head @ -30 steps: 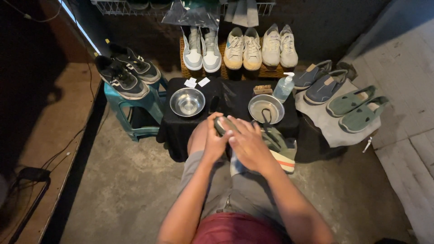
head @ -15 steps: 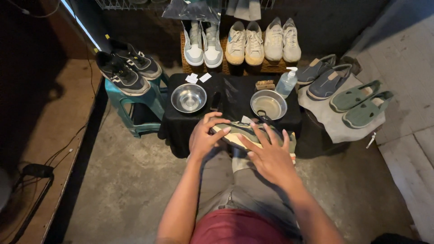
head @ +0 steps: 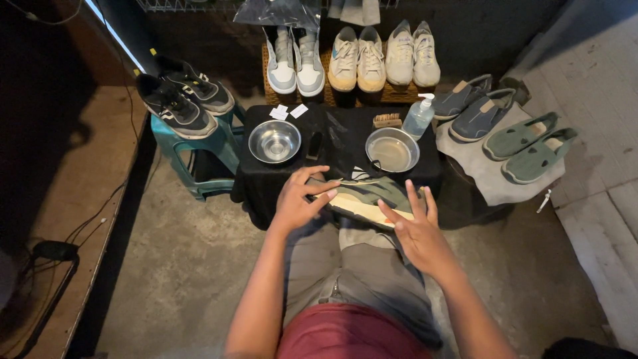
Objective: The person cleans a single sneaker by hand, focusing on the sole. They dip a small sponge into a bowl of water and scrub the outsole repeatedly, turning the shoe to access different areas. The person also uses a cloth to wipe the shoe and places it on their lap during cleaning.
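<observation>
An olive-green sneaker with a cream sole (head: 364, 197) lies on its side across my lap, just in front of the black-draped low table (head: 345, 143). My left hand (head: 297, 199) grips its toe end with curled fingers. My right hand (head: 417, 231) is spread flat, fingers apart, against the heel end and sole of the same sneaker. Whether the right hand truly grips it is unclear.
On the table stand an empty steel bowl (head: 274, 141), a second steel bowl (head: 392, 149), a small brush (head: 387, 120) and a clear pump bottle (head: 419, 116). Dark sneakers sit on a teal stool (head: 199, 156). Pale sneakers line the back; green and blue slip-ons rest on a grey cloth (head: 488, 179).
The sneaker has been turned and lowered from upright between my hands to lying on its side. My right hand slid down and right toward the heel and spread open.
</observation>
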